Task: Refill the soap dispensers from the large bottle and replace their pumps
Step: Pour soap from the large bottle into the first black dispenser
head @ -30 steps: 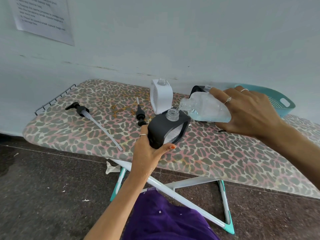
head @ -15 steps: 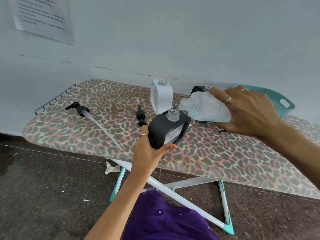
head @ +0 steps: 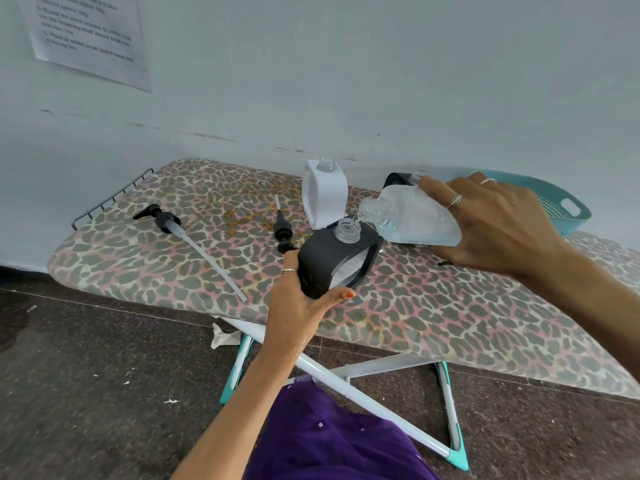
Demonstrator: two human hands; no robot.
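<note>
Pouring unchanged since the earlier frames: right hand (head: 498, 223) wrapped around large bottle (head: 412, 220), tipped near-horizontal, clear bluish liquid low inside, mouth just above the neck of the black dispenser (head: 337, 259). Left hand (head: 301, 299) clamps that dispenser's lower corner, tilted, over ironing board (head: 433, 306). White dispenser (head: 323, 195) behind, pumpless. Two pumps (head: 166, 221) lie left of the grip.
</note>
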